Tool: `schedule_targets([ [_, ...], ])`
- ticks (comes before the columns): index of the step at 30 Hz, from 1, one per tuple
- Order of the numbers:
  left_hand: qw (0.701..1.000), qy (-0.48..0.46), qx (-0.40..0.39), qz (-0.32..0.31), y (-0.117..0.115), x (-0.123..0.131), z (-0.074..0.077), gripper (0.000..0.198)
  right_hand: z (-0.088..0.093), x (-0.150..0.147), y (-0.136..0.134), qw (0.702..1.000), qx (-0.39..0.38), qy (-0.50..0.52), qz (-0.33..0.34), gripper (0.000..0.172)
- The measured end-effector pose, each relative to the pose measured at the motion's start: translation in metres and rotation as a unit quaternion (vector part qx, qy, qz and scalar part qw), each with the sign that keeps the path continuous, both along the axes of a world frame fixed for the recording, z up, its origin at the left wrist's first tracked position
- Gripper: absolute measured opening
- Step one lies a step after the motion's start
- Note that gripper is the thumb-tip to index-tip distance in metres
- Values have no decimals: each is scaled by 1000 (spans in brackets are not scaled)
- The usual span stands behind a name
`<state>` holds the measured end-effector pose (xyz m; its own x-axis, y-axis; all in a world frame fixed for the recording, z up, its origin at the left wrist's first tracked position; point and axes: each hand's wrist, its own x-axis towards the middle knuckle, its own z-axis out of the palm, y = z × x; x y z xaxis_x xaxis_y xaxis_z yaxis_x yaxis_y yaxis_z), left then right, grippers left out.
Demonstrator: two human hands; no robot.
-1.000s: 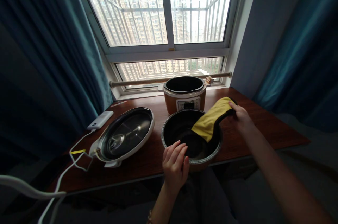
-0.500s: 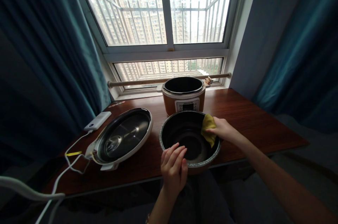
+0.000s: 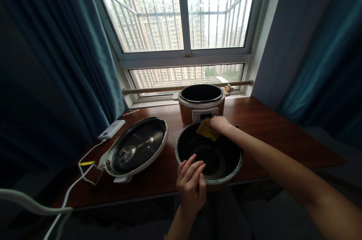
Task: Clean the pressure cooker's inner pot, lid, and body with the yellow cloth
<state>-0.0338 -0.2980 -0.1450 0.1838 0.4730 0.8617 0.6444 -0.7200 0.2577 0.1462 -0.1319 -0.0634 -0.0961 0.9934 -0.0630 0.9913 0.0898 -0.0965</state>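
Note:
A round dark inner pot (image 3: 216, 162) with a pale rim stands at the table's front edge. My right hand (image 3: 220, 123) is closed on a yellow cloth (image 3: 207, 130), which lies against the pot's far inner wall. At the near left rim, my left hand (image 3: 190, 183) holds the pot, its fingers reaching over the edge and its thumb on the near side. Right behind the pot stands an orange-brown electric cooker (image 3: 186, 112) with a control panel, partly covered by my right hand.
On the left of the wooden table (image 3: 266, 123) lies a large white lid (image 3: 166, 134), its dark shiny inside facing up. Beyond it is a white power bank (image 3: 111, 130) with a white cable (image 3: 67, 196) running to the lower left. Blue curtains (image 3: 93, 59) flank the barred window.
My right hand has moved the yellow cloth from the pot's right inner wall to its far wall. My left hand keeps its place at the rim. The view has shifted slightly.

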Motion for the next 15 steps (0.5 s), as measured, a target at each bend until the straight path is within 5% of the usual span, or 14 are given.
schedule_targets([
  [10,996,35,43,63,2,3,-3,30,-9,49,-36,998,-18,41,-39,20],
  [15,998,23,34,56,0,5,-2,29,-20,59,-80,991,4,97,-91,31],
])
